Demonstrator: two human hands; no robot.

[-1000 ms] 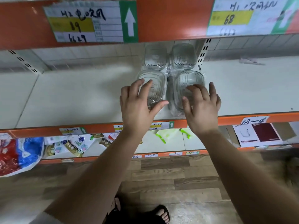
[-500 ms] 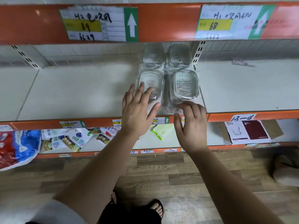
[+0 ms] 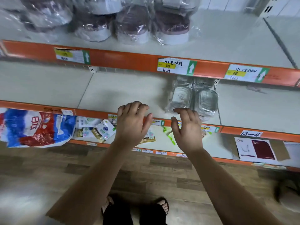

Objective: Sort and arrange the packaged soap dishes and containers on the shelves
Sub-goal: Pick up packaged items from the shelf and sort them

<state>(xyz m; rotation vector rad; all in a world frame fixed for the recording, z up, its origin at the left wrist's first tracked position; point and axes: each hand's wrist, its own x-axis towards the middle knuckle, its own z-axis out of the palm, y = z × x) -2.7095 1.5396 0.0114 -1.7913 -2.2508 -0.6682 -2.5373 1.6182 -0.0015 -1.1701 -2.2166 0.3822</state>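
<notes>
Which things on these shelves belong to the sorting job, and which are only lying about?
For the job: clear soap dishes in plastic wrap, on the middle shelf; wrapped maroon-topped containers, on the top shelf.
Lying about, on the lowest shelf: red-and-blue bag; small packets; green plastic items; maroon-and-white leaflet.

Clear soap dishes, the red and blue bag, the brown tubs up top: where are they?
clear soap dishes (image 3: 206, 101): head view, front right dish's top.
red and blue bag (image 3: 43, 130): head view, its red middle.
brown tubs (image 3: 172, 25): head view, rightmost tub's brown lid.
</notes>
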